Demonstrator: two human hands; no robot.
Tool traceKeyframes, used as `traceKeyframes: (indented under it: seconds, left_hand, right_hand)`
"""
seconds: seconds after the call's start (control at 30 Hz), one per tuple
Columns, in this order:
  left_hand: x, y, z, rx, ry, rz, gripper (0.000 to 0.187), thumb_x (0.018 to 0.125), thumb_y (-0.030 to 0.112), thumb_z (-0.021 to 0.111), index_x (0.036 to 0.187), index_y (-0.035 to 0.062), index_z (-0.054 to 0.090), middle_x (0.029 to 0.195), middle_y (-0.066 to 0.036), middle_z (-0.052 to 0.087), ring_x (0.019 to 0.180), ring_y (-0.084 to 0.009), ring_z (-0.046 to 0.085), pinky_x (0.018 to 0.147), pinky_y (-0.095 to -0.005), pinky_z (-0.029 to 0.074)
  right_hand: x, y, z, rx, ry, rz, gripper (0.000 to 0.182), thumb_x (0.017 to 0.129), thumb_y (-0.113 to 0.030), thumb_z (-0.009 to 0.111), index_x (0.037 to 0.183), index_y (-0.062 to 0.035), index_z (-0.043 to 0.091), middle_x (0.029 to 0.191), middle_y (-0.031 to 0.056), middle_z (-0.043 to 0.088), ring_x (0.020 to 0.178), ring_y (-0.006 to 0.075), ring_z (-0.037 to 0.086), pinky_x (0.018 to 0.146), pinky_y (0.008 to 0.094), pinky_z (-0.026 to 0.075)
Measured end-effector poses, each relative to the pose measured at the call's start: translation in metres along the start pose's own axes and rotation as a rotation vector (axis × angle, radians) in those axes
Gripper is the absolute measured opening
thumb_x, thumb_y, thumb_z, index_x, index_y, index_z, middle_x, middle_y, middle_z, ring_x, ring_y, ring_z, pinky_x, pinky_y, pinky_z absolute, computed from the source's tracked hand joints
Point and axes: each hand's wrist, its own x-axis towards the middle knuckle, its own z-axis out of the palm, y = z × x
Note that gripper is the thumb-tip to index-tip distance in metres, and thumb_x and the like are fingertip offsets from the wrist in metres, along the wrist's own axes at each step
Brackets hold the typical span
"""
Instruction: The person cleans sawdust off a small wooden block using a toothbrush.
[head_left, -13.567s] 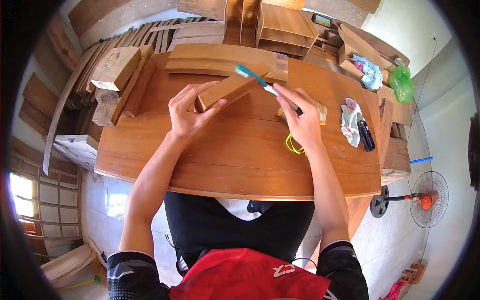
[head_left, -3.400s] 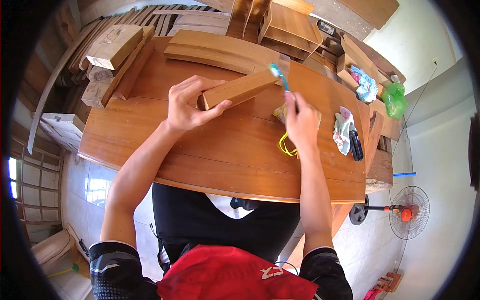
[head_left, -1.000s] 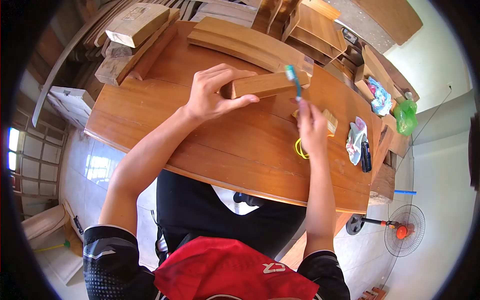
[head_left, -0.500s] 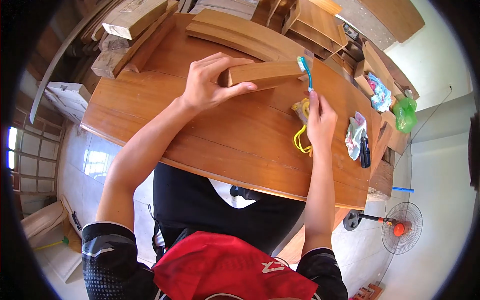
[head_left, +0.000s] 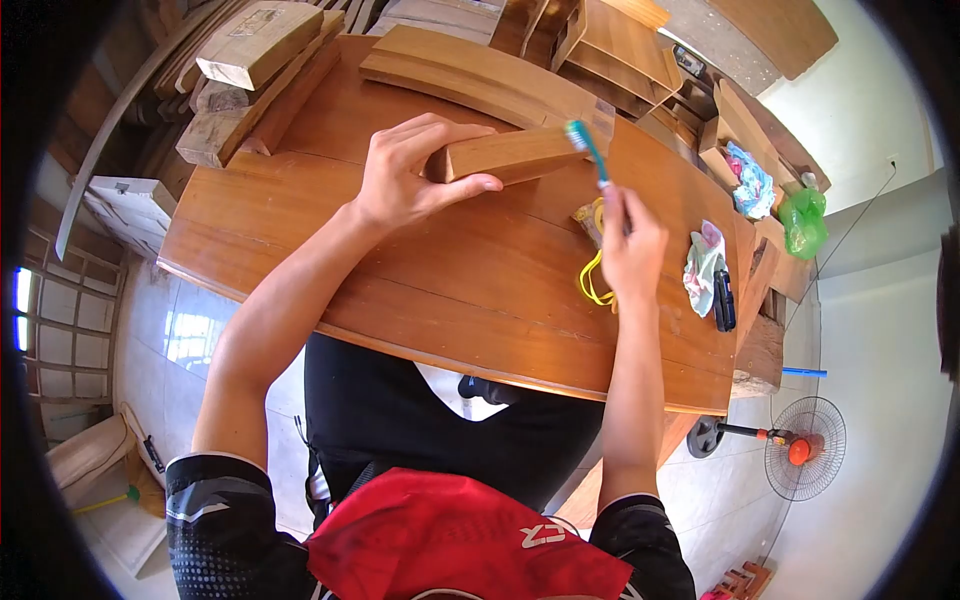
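Observation:
My left hand (head_left: 410,172) grips one end of a brown wooden block (head_left: 520,155), thumb along the near side and fingers over the far side. The block is held at an angle above the wooden table (head_left: 430,290). In my right hand (head_left: 633,235) is a teal toothbrush (head_left: 592,150), pinched by its handle with the head pointing up and away from me. Its white bristles meet the right end of the block in this view. A yellow strap (head_left: 592,280) lies on the table just left of my right hand, beside a small yellow bundle (head_left: 590,217).
A long curved board (head_left: 470,75) lies along the far side of the table, with stacked timber (head_left: 245,60) at the far left. On the right are a crumpled cloth (head_left: 705,262) and a black object (head_left: 724,300). A fan (head_left: 803,450) stands on the floor to the right.
The toothbrush head has moved left along the block, tilting more to the left with my right hand. My left hand keeps its hold on the block.

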Motion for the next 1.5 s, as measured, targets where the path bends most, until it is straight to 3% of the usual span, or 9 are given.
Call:
traceKeyframes:
  seconds: [0.07,0.3,0.5,0.67,1.0,1.1,1.27,1.37,1.5]
  left_hand:
    - [0.0,0.0,0.0,-0.005,-0.001,-0.003,0.052,0.076,0.038,0.096,0.112,0.0052,0.08,0.064,-0.003,0.059,0.055,-0.0131,0.055,0.053,-0.027,0.045]
    - [0.0,0.002,-0.001,0.018,-0.022,-0.032,0.053,0.074,0.038,0.097,0.112,0.0055,0.08,0.068,-0.004,0.064,0.058,-0.0144,0.058,0.055,-0.0281,0.048]
    - [0.004,0.005,-0.001,0.021,0.037,-0.022,0.051,0.073,0.038,0.097,0.11,0.0058,0.079,0.087,-0.01,0.076,0.074,-0.023,0.072,0.067,-0.0321,0.057]
    - [0.003,0.006,-0.002,0.037,-0.023,-0.102,0.051,0.075,0.035,0.096,0.111,0.0045,0.079,0.092,-0.011,0.077,0.077,-0.0228,0.072,0.071,-0.0323,0.057]
    - [0.019,0.017,-0.01,-0.002,-0.231,-0.348,0.043,0.082,0.015,0.091,0.119,0.0012,0.073,0.108,-0.013,0.08,0.101,-0.0193,0.075,0.094,-0.0341,0.057]
    - [0.048,0.031,-0.017,0.023,-0.398,-0.548,0.042,0.083,0.018,0.09,0.117,0.0015,0.073,0.111,-0.014,0.079,0.101,-0.0199,0.075,0.092,-0.0344,0.058]
    - [0.103,0.038,0.012,0.501,-0.702,-0.497,0.072,0.082,0.062,0.079,0.124,0.0051,0.072,0.123,-0.015,0.076,0.115,-0.0324,0.071,0.1,-0.0435,0.053]
    - [0.132,0.046,0.049,0.605,-0.941,-0.43,0.067,0.079,0.063,0.08,0.117,0.0081,0.075,0.117,-0.018,0.076,0.111,-0.0374,0.071,0.096,-0.0461,0.055]
    - [0.136,0.023,0.076,0.599,-0.886,-0.375,0.058,0.08,0.061,0.08,0.107,0.0097,0.076,0.106,-0.021,0.076,0.103,-0.0432,0.071,0.091,-0.0494,0.055]
  right_hand:
    - [0.007,0.009,-0.007,-0.082,0.135,-0.004,0.03,0.107,-0.03,0.065,0.102,-0.0029,0.076,0.059,0.0036,0.047,0.054,0.0094,0.041,0.051,0.0313,0.033]
    - [-0.004,-0.004,0.007,0.085,-0.232,-0.206,0.029,0.106,-0.027,0.066,0.101,0.0001,0.075,0.063,0.0027,0.051,0.061,0.0079,0.045,0.054,0.0303,0.035]
    - [0.009,0.007,-0.004,0.005,0.052,0.109,0.03,0.107,-0.028,0.065,0.099,-0.0009,0.075,0.062,0.002,0.05,0.059,0.0079,0.043,0.054,0.0303,0.035]
    - [-0.005,-0.005,0.019,0.11,-0.086,-0.18,0.031,0.105,-0.032,0.068,0.095,-0.003,0.072,0.06,0.0022,0.046,0.055,0.0099,0.041,0.052,0.0325,0.033]
    - [0.012,0.04,-0.002,0.008,0.109,0.002,0.035,0.108,-0.036,0.063,0.104,-0.0019,0.072,0.065,0.0099,0.058,0.057,0.0198,0.051,0.057,0.037,0.042]
    - [0.016,0.051,0.014,0.208,0.256,-0.075,0.033,0.108,-0.035,0.063,0.109,-0.0036,0.07,0.068,0.0145,0.063,0.059,0.0287,0.059,0.059,0.0412,0.045]
    - [0.013,0.044,0.006,0.171,0.142,0.057,0.03,0.106,-0.034,0.064,0.105,-0.0042,0.066,0.071,0.0161,0.065,0.062,0.0326,0.063,0.061,0.0439,0.047]
    - [0.014,0.037,0.003,0.194,0.121,0.047,0.029,0.105,-0.034,0.065,0.104,-0.0042,0.066,0.07,0.0161,0.065,0.062,0.0333,0.062,0.06,0.0446,0.047]
    - [0.01,0.037,0.005,0.2,0.113,0.051,0.029,0.105,-0.034,0.064,0.103,-0.0054,0.066,0.073,0.0169,0.066,0.065,0.0366,0.064,0.061,0.046,0.047]
